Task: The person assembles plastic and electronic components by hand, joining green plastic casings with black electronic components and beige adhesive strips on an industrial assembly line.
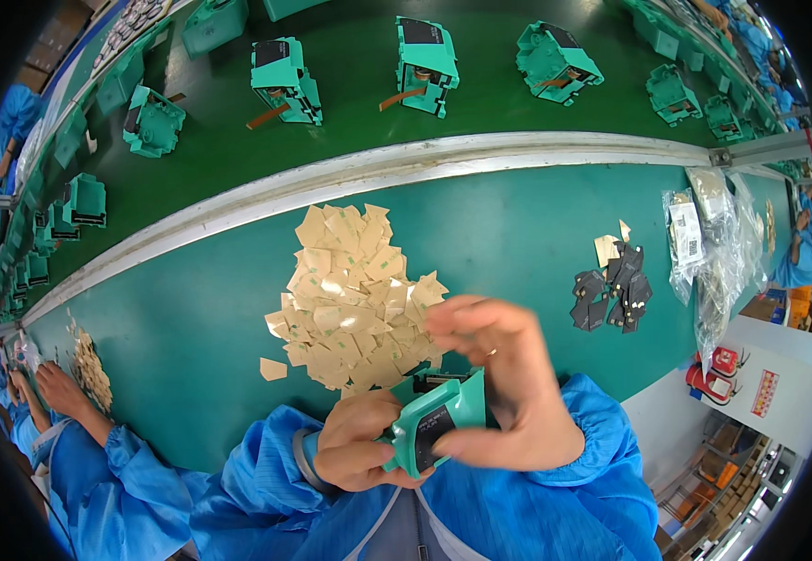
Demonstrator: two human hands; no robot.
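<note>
My left hand is closed around a green plastic housing, held tilted close to my body. A black label with light print covers one face of the housing. My right hand rests its thumb at the edge of this label, while its other fingers are raised, apart and slightly blurred. Just beyond both hands lies a heap of tan backing-paper pieces. Off to the right sits a small pile of black labels.
Past a metal rail, several green housings stand on a dark green conveyor. Plastic bags lie at the table's right end. At left, a co-worker's hand is near another tan pile. Fire extinguishers stand right.
</note>
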